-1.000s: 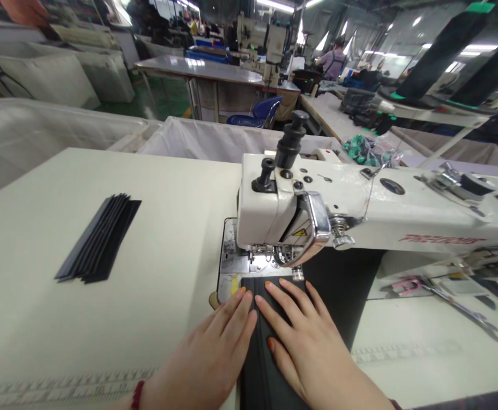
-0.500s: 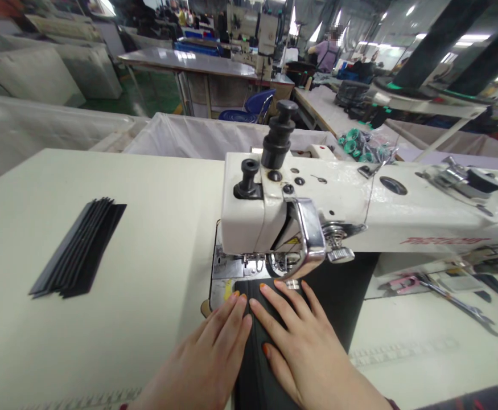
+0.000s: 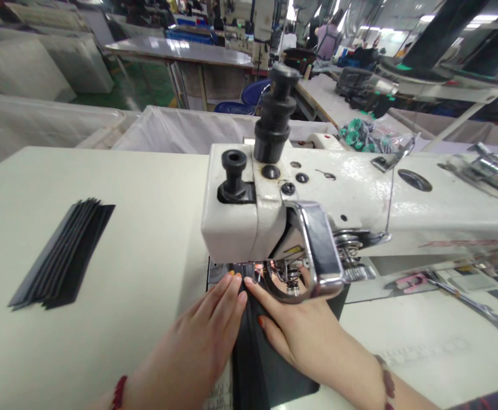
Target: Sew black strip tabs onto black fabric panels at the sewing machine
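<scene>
A flat black material piece (image 3: pixel 289 378) lies under the head of a white sewing machine (image 3: pixel 238 233). My left hand (image 3: pixel 208 327) rests on its left edge, fingers stretched out together, tips just before the presser foot area. Flat on the same piece is my right hand (image 3: pixel 306 330), fingers spread; its index fingertip is close to the left fingertips, and its other fingers reach in behind the shiny metal guard (image 3: pixel 319 245), partly hidden. Neither hand is closed on anything. The needle point cannot be made out clearly.
A stack of narrow black strips (image 3: pixel 65 253) lies on the white tabletop (image 3: pixel 155 228) at the left. Pink-handled snips (image 3: pixel 411 282) and a metal tool (image 3: pixel 466 302) lie right of the machine. Lined bins (image 3: pixel 180 131) stand behind, and a person (image 3: pixel 328 40) is far back.
Both hands have slid the black material forward, away from me, under the machine head. My right fingers now pass behind the metal guard. The camera view has shifted slightly too.
</scene>
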`<state>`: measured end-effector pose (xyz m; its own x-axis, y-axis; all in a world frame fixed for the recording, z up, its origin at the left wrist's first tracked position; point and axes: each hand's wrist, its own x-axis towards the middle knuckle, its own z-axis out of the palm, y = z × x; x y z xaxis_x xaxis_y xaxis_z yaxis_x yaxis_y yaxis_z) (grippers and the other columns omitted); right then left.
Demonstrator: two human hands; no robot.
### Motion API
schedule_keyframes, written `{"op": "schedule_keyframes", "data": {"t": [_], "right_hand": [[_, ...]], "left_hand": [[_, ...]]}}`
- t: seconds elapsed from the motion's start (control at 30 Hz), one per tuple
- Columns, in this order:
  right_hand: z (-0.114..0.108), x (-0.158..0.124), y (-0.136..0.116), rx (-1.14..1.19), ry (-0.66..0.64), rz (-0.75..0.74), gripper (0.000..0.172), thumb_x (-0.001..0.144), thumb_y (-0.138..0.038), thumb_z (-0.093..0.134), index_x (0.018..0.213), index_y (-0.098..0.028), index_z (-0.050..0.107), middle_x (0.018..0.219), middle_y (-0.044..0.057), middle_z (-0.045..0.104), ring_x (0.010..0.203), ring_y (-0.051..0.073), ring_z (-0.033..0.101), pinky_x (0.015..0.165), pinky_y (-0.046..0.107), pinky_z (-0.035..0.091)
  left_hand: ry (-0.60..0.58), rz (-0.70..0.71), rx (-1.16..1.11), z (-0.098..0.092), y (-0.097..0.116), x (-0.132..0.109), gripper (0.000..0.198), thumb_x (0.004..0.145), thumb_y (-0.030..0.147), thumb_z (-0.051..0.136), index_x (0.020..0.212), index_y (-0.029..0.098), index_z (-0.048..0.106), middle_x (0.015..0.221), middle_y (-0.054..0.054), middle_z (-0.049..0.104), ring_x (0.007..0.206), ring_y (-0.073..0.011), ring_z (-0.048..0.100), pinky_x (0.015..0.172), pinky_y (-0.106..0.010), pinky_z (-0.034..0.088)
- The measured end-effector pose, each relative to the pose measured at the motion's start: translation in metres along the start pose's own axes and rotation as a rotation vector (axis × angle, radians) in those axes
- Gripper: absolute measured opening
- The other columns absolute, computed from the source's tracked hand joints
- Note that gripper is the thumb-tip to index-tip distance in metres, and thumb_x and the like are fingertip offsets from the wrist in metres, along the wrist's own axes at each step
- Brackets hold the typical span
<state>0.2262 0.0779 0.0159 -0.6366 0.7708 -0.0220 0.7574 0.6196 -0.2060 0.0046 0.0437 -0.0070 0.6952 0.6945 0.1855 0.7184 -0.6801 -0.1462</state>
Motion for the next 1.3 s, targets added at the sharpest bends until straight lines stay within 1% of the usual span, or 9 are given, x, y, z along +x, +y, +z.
{"op": "schedule_keyframes", "data": {"t": [0.2,0.4,0.53,0.67,0.77,0.87,1.0,1.13,1.3], "right_hand": [[-0.003,0.001,0.000,-0.009,0.006,-0.006,0.054,0.095,-0.037,0.041,0.147,-0.033,0.027,0.144,0.002,0.042,0.135,0.026,0.032,0.113,0.058,0.010],[-0.003,0.002,-0.001,-0.024,0.013,-0.008,0.052,0.094,-0.035,0.042,0.145,-0.030,0.032,0.140,0.004,0.047,0.133,0.027,0.033,0.113,0.059,0.013],[0.000,0.003,0.000,-0.028,-0.005,-0.006,0.053,0.094,-0.036,0.042,0.146,-0.030,0.031,0.141,0.006,0.046,0.131,0.028,0.037,0.113,0.058,0.017],[0.002,0.004,0.002,-0.053,0.011,-0.007,0.051,0.094,-0.036,0.042,0.145,-0.029,0.034,0.137,0.008,0.050,0.126,0.028,0.042,0.112,0.059,0.014],[0.002,0.005,0.004,-0.068,0.045,-0.025,0.050,0.094,-0.035,0.043,0.144,-0.029,0.035,0.138,0.009,0.048,0.129,0.028,0.038,0.111,0.060,0.016],[0.000,0.004,0.005,-0.077,0.049,-0.052,0.050,0.095,-0.034,0.043,0.144,-0.029,0.035,0.144,0.007,0.042,0.134,0.027,0.033,0.111,0.058,0.018],[-0.004,-0.004,0.003,-0.106,0.041,-0.056,0.053,0.093,-0.037,0.049,0.143,-0.027,0.035,0.147,0.006,0.037,0.137,0.026,0.028,0.112,0.056,0.019],[-0.007,-0.018,0.000,-0.116,0.022,-0.058,0.058,0.092,-0.044,0.051,0.144,-0.025,0.035,0.150,0.006,0.034,0.139,0.025,0.024,0.112,0.054,0.019],[-0.006,-0.026,0.000,-0.138,0.015,-0.061,0.059,0.091,-0.044,0.052,0.144,-0.026,0.034,0.153,0.005,0.027,0.140,0.025,0.022,0.112,0.054,0.019]], "left_hand": [[0.002,-0.014,-0.008,0.001,-0.002,0.002,0.054,0.082,0.005,0.036,0.136,0.007,0.040,0.144,-0.018,0.038,0.135,-0.0327,0.032,0.098,-0.040,0.046],[0.010,-0.025,-0.042,0.002,-0.001,0.001,0.058,0.078,0.000,0.037,0.136,0.006,0.039,0.146,-0.020,0.034,0.138,-0.0334,0.025,0.102,-0.042,0.042],[-0.027,-0.005,-0.053,0.000,-0.002,0.002,0.059,0.079,0.001,0.037,0.138,0.003,0.035,0.146,-0.023,0.033,0.136,-0.0351,0.029,0.098,-0.043,0.046],[-0.089,-0.011,-0.089,-0.001,-0.004,0.005,0.058,0.079,0.000,0.037,0.137,0.003,0.036,0.144,-0.023,0.037,0.135,-0.0356,0.032,0.096,-0.044,0.048],[-0.102,-0.036,-0.117,0.001,-0.004,0.008,0.055,0.082,0.001,0.040,0.136,0.004,0.038,0.144,-0.021,0.036,0.135,-0.0344,0.031,0.101,-0.045,0.045],[-0.066,-0.054,-0.166,0.001,-0.006,0.009,0.047,0.086,0.007,0.045,0.133,0.004,0.043,0.144,-0.021,0.037,0.135,-0.0334,0.032,0.104,-0.046,0.042],[-0.024,-0.008,-0.296,-0.011,-0.004,-0.001,0.045,0.088,0.020,0.052,0.130,0.007,0.047,0.145,-0.020,0.037,0.136,-0.0318,0.030,0.107,-0.049,0.039],[-0.060,0.030,-0.403,-0.026,0.009,-0.021,0.047,0.085,0.030,0.058,0.128,0.010,0.051,0.143,-0.018,0.041,0.135,-0.0305,0.033,0.105,-0.048,0.041],[0.020,0.044,-0.375,-0.027,0.024,-0.029,0.037,0.090,0.030,0.057,0.120,0.009,0.057,0.135,-0.019,0.050,0.130,-0.0303,0.042,0.100,-0.045,0.047]]}}
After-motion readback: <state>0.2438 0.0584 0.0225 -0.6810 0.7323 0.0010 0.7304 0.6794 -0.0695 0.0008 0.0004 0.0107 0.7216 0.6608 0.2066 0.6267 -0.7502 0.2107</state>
